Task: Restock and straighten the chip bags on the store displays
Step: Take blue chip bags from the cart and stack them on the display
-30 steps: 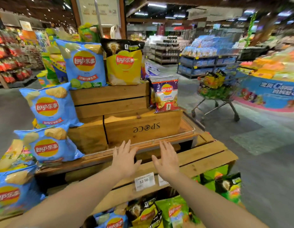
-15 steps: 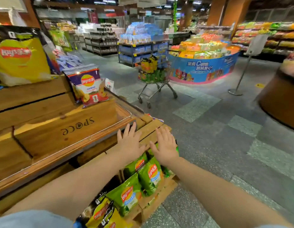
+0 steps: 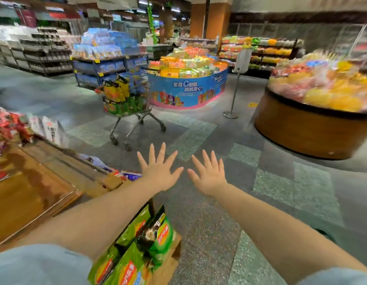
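Note:
My left hand (image 3: 158, 170) and my right hand (image 3: 209, 174) are stretched out in front of me over the grey floor, fingers spread, holding nothing. Green chip bags (image 3: 137, 249) stand in the low wooden crate under my left forearm. The wooden display (image 3: 34, 188) with its crates lies at the left edge, with red and white bags (image 3: 12, 126) piled on its far end. A shopping cart (image 3: 129, 103) loaded with yellow and green chip bags stands on the aisle ahead of my hands.
A round blue promotional island (image 3: 188, 87) stands behind the cart. A round wooden bin (image 3: 314, 132) heaped with packets is at the right. A sign post (image 3: 233, 95) stands between them. Shelving racks (image 3: 108, 64) line the back left.
The view has swung right, away from the wooden chip display and toward the aisle and cart. Both hands stay spread and empty, now over the floor instead of the display's edge.

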Tool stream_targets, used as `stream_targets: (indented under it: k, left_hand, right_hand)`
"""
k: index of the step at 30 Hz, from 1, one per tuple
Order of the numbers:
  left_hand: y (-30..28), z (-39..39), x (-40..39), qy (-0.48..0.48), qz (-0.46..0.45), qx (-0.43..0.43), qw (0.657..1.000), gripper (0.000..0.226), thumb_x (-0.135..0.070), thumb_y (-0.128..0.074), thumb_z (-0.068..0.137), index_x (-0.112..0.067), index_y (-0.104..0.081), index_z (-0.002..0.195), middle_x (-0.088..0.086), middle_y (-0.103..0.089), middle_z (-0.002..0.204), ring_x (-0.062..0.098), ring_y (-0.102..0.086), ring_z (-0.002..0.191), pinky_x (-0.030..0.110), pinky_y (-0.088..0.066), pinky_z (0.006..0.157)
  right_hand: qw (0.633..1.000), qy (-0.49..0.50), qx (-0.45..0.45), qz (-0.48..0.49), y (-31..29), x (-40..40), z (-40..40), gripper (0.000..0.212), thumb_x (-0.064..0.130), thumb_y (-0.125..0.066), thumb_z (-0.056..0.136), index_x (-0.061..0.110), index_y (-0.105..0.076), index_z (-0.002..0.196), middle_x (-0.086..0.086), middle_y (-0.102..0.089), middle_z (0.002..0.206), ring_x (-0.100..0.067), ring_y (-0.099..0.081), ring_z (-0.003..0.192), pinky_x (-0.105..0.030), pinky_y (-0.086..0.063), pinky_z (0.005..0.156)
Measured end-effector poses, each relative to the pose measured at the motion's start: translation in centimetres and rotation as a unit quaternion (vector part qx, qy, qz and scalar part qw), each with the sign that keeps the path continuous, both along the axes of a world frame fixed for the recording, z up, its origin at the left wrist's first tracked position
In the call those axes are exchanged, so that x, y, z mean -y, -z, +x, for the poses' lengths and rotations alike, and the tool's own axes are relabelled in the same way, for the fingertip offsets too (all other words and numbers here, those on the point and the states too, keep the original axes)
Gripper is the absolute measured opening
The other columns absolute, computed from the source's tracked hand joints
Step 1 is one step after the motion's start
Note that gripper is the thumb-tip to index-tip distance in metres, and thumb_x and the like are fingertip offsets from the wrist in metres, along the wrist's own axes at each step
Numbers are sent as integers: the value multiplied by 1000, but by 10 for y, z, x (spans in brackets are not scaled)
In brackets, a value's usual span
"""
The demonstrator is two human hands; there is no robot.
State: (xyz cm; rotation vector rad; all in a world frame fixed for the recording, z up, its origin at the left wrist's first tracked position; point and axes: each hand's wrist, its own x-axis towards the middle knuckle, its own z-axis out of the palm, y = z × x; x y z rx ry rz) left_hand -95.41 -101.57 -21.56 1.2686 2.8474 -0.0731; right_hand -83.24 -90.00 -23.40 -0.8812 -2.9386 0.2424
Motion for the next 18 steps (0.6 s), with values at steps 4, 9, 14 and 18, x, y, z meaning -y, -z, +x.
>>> stream_targets:
  k: [4,9,14,18]
  left_hand:
    - [-34,-45,-96,-21,20,-8,1000,68,-73,-4,87,-45,8,148,-3,27,155,33,28,141,70,15,104]
    - [-39,-85,-200,-23,13,-21,999,67,-72,-4,88,-44,10,148,0,28,155,34,29,140,71,15,103]
    - [-13,-129,-311,-13,3,-39,999,67,-71,-4,89,-44,11,148,0,29,155,35,31,138,71,17,102]
    - [-14,-166,-400,-41,-28,-30,998,67,-71,-7,89,-44,12,147,2,29,155,38,30,138,71,17,102]
  right_hand:
    - [999,31,36,20,-36,-91,-45,67,65,-4,92,35,-8,152,-1,15,159,-27,22,143,-50,13,114]
    - [999,43,24,6,-45,-188,-88,63,63,-11,95,36,-6,152,-1,17,158,-27,25,142,-50,15,115]
    - [998,25,51,18,-30,-303,-129,67,67,-9,92,36,-2,151,-2,21,157,-28,29,140,-51,17,113]
    - [997,16,69,21,-37,-404,-178,67,67,-8,92,36,0,151,-3,21,157,-30,28,141,-52,18,112]
